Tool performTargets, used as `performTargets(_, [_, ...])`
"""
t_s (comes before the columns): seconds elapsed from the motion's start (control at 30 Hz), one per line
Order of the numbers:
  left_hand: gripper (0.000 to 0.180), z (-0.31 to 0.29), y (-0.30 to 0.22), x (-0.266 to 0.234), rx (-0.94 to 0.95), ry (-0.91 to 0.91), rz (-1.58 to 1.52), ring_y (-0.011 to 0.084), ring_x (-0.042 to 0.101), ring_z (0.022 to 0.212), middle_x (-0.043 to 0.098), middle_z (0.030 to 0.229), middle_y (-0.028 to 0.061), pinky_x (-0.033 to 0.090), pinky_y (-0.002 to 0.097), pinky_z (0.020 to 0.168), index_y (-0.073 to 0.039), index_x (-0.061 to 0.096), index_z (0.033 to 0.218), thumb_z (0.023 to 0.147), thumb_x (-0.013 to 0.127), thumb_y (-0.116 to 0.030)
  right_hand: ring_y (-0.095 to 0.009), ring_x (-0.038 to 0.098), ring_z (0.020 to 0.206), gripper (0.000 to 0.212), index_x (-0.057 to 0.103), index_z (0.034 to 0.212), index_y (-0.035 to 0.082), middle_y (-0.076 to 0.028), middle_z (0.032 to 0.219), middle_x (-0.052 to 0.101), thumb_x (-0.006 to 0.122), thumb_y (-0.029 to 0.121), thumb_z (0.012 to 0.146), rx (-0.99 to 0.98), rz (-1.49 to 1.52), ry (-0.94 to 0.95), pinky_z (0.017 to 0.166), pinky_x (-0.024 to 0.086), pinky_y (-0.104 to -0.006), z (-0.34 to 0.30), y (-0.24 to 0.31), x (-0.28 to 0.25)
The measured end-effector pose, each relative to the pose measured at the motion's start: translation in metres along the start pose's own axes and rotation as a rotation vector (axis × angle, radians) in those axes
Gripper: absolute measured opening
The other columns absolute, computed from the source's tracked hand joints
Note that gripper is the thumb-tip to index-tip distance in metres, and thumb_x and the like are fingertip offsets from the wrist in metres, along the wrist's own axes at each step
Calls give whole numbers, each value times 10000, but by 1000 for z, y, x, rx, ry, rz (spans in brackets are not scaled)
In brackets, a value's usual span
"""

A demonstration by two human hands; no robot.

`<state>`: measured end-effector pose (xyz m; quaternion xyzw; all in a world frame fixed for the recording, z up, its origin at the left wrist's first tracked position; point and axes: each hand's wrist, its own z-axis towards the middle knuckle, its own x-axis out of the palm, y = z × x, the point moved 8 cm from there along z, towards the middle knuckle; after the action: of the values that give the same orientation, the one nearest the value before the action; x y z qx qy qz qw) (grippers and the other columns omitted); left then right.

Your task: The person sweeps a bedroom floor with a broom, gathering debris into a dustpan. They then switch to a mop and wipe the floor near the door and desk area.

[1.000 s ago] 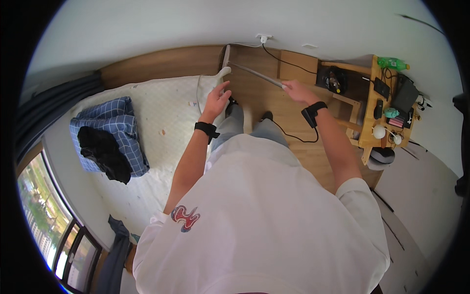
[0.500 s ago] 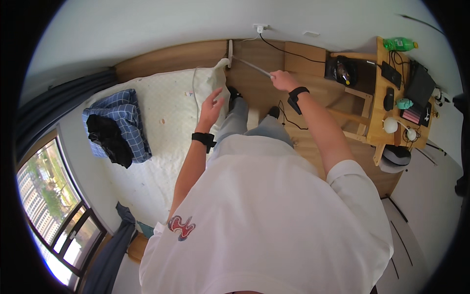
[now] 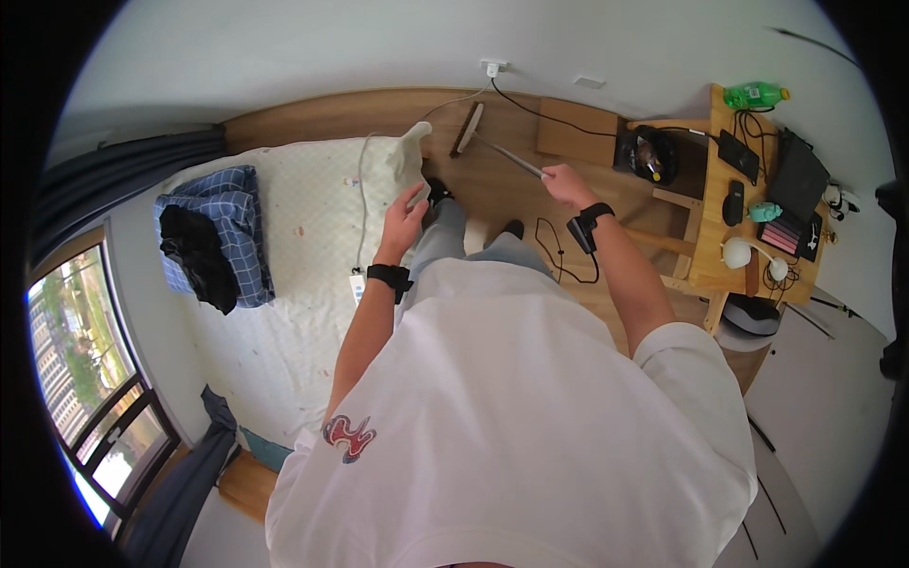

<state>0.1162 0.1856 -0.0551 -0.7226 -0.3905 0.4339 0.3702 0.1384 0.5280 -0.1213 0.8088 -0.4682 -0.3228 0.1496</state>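
My right hand (image 3: 568, 186) is closed round the grey handle (image 3: 511, 155) of a broom. Its broom head (image 3: 468, 130), pale on top with dark bristles, is on the wooden floor beyond the foot of the bed. My left hand (image 3: 404, 222) is raised beside the bed's edge, fingers loosely apart and nothing seen in them. Close to it, the corner of the pale quilted bed cover (image 3: 411, 150) sticks up. Whether my fingertips touch the cover, I cannot tell.
A folded blue checked quilt (image 3: 248, 237) with a black cloth item (image 3: 197, 260) lies on the bed, near a white power strip (image 3: 357, 287). A cable (image 3: 566, 270) trails over the floor. Right: wooden desk (image 3: 705, 227), cardboard box (image 3: 576, 130), black bag (image 3: 651, 155).
The broom head has come away from the bed's end, rightward and nearer, and its bristles now show. My right hand has shifted slightly right and down. The view has shifted a little.
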Motion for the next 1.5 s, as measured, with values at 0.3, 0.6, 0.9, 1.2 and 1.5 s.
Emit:
performTargets(0.3, [426,15,-12,2,12,40,23,174,634,926,637,1154,122,490,296,825,-42,553,1277,879,587,-191,-297,588,556,259,645,1000,59,-178,720,620,462,213,903,-82,-5,-63,531,470,-417,12,15,8])
performTargets(0.6, [430,34,-1,-24,2,52,36,232,580,1108,605,1229,148,453,351,936,-46,556,1275,878,580,-210,-298,587,547,242,625,937,33,-168,684,611,467,211,896,-93,-2,3,507,459,-405,29,57,27])
performTargets(0.9, [431,43,10,-48,-62,67,62,259,562,1145,588,1254,153,443,374,965,-47,554,1274,883,580,-225,-382,623,823,248,662,1008,69,-209,905,658,480,181,883,-170,-161,-68,732,509,-460,87,60,44])
performTargets(1.2, [432,51,8,-51,-31,105,116,257,562,1149,591,1253,151,443,377,963,-51,551,1276,884,577,-231,-379,573,1059,311,650,1141,101,-196,1138,623,497,169,879,-36,-268,-39,894,488,-461,109,10,31])
performTargets(1.5, [432,51,-11,-15,21,173,142,239,579,1118,594,1246,153,448,350,948,-53,556,1276,882,580,-230,-332,641,804,275,678,1025,75,-180,921,672,495,169,844,11,-275,-167,700,501,-432,67,-43,9])
